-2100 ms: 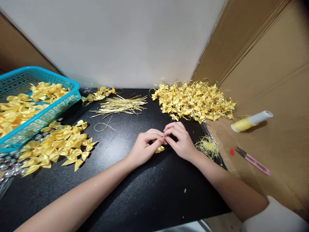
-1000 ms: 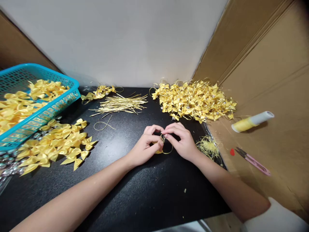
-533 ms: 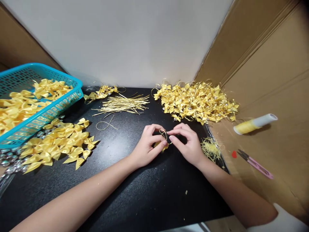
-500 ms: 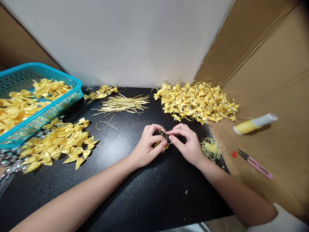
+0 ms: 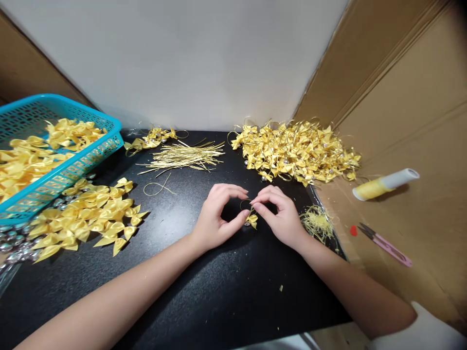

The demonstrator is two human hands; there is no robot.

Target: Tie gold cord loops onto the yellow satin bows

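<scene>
My right hand [image 5: 279, 214] pinches a thin gold cord [image 5: 245, 201] between thumb and fingertips. From the cord hangs a small yellow ribbon bow [image 5: 252, 221], with a silvery bell or bead at its lower side. My left hand [image 5: 222, 211] curves around the cord's loop from the left, thumb and fingers apart. Its thumb tip is close beside the bow; whether it touches, I cannot tell. Beyond the hands, a bundle of cut gold cords [image 5: 186, 156] lies on the black table [image 5: 204, 296].
At left are a blue basket [image 5: 69, 165] of yellow bows, loose bows [image 5: 83, 214] and silvery bells [image 5: 16, 248]. A heap of corded bows [image 5: 295, 153] lies back right. Thread scraps [image 5: 316, 223], a thread tube [image 5: 386, 184] and pink-handled snips [image 5: 390, 250] are at right.
My left fingers have spread apart and drawn slightly left, off the cord. The bow, mostly covered by the left hand before, now shows below my right fingertips.
</scene>
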